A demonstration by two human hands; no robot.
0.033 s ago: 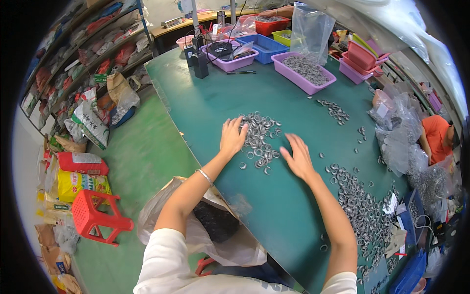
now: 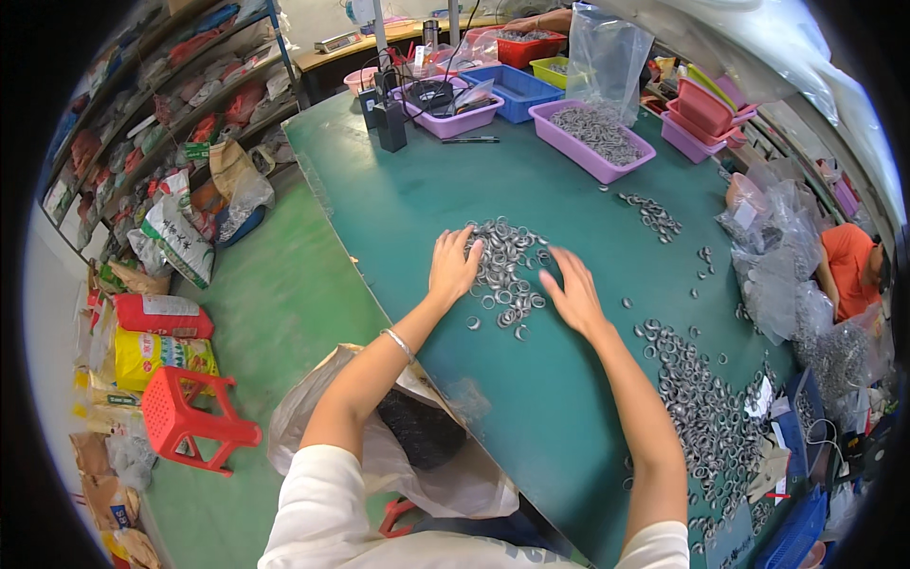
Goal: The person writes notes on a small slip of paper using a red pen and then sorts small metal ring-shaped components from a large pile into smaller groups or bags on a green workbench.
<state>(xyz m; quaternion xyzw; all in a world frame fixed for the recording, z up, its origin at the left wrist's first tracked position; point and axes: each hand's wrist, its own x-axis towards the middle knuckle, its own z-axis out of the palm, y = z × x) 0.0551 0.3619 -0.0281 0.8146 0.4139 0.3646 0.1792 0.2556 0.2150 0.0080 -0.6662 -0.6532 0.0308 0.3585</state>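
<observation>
Left hand (image 2: 453, 268) flat, palm down, fingers spread wide, pressed on the near-left edge of a pile of small metal rings (image 2: 507, 270). Right hand (image 2: 572, 296) likewise open and flat, fingers splayed and slightly blurred, just right of the pile, fingertips touching its edge. Nothing gripped in either hand. Thin bracelet (image 2: 399, 342) around the left wrist.

Pile of rings on the green desk (image 2: 427, 190) between the two hands, spread loosely, long axis running from the near side toward the far side, slightly tilted left. Single rings mostly lying flat, holes facing up; a few strays just nearer than the pile.

Farther right and nearer, a longer band of rings (image 2: 697, 398) along the desk's right side, running from the middle toward the near right corner. Smaller cluster of rings (image 2: 652, 216) farther away, near a pink tray (image 2: 569, 142) filled with more rings. Clear plastic bag (image 2: 607, 57) standing upright behind that tray. Purple tray (image 2: 464, 121) and blue tray (image 2: 517, 90) at the far end, with a black pen (image 2: 469, 140) lying just in front of the purple one.

Left of the desk, green floor, a red plastic stool (image 2: 185, 417), sacks and shelves. Beneath the left forearm, an open plastic bag (image 2: 436, 474) with dark contents. At the right rim, another person in an orange top (image 2: 844, 266).
</observation>
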